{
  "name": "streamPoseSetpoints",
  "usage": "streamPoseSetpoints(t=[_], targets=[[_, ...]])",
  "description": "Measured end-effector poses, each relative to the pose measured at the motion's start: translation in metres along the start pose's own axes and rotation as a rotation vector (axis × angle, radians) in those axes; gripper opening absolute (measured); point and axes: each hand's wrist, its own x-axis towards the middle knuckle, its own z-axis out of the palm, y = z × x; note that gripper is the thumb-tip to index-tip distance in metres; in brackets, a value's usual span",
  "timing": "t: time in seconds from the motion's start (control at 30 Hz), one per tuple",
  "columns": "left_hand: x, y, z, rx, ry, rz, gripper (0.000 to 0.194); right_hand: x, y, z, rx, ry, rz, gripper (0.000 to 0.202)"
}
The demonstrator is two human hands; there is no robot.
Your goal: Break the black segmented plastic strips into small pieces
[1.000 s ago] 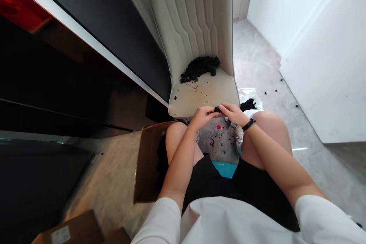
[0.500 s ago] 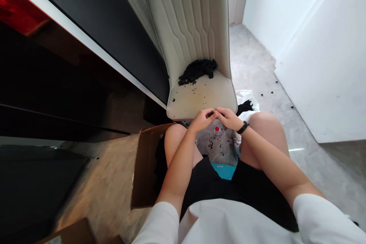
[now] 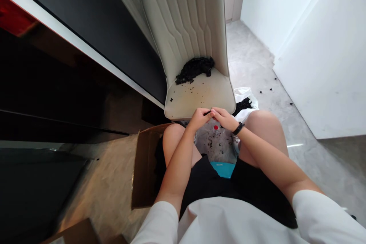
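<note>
My left hand (image 3: 199, 119) and my right hand (image 3: 224, 119) meet above the gap between my knees, in front of the chair seat. The fingers of both are bent and closed together at the tips. A small black piece (image 3: 207, 113) shows between them, partly hidden by the fingers; its exact kind cannot be made out. My left hand is wrapped round it, and my right fingertips pinch at its near end. Just beyond, a crumpled heap of black pieces (image 3: 195, 70) lies at the back of the pale chair seat (image 3: 200, 101), with small black scraps scattered over the seat.
An open cardboard box (image 3: 143, 167) stands beside my left knee. A white bag (image 3: 243, 92) with black pieces in it lies beyond my right knee. On the floor below my hands are a red-capped bottle (image 3: 216, 129) and black scraps. A blue stool (image 3: 224, 169) is under me.
The view has shifted slightly, so the chair and hands sit a little further left. Both hands stay together at the black piece, with the fingers slightly repositioned.
</note>
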Motion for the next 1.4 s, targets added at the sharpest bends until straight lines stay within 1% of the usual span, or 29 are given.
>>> streamPoseSetpoints(t=[0.13,0.23,0.33,0.4,0.5,0.63,0.8,0.87,0.93,1.07,1.1,1.13,1.23,1.33,1.4], targets=[[-0.002,0.002,-0.002,0.042,0.007,-0.015,0.092,-0.001,-0.002,0.004,0.098,-0.023,0.042,0.068],[-0.002,0.000,-0.001,0.047,0.000,-0.014,0.092,0.000,-0.003,0.004,0.063,0.017,0.013,0.066],[0.000,-0.003,0.005,0.009,0.006,-0.009,0.091,0.001,-0.006,0.002,0.022,0.066,-0.023,0.064],[0.001,-0.004,0.009,-0.063,0.008,-0.012,0.088,0.001,-0.008,0.002,0.048,0.085,-0.003,0.063],[0.003,-0.007,0.014,-0.204,-0.022,-0.015,0.082,0.000,-0.010,0.004,0.162,0.096,0.067,0.061],[0.003,-0.014,0.016,-0.333,-0.054,-0.003,0.074,-0.002,-0.009,0.007,0.310,0.115,0.119,0.068],[0.000,-0.019,0.016,-0.476,-0.050,-0.041,0.076,-0.001,-0.006,0.007,0.514,0.126,0.155,0.070],[0.000,-0.016,0.015,-0.424,-0.043,-0.056,0.078,0.000,-0.004,0.008,0.527,0.134,0.162,0.070],[0.000,-0.013,0.013,-0.261,0.005,-0.040,0.077,0.000,-0.001,0.007,0.462,0.151,0.160,0.070],[0.002,-0.010,0.008,0.153,0.295,0.017,0.066,0.001,0.003,0.006,0.248,0.224,0.115,0.068],[0.003,-0.010,0.007,0.221,0.328,0.047,0.064,0.001,0.004,0.005,0.196,0.242,0.100,0.066],[0.003,-0.009,0.006,0.274,0.320,0.086,0.062,0.001,0.004,0.005,0.150,0.255,0.086,0.065],[0.003,-0.007,0.008,0.349,0.209,0.189,0.065,0.002,0.004,0.005,0.075,0.250,0.082,0.066],[0.000,-0.004,0.010,0.321,0.183,0.191,0.069,0.002,0.003,0.004,0.102,0.219,0.111,0.068],[-0.002,-0.003,0.010,0.271,0.170,0.161,0.072,0.001,0.002,0.004,0.150,0.194,0.127,0.069]])
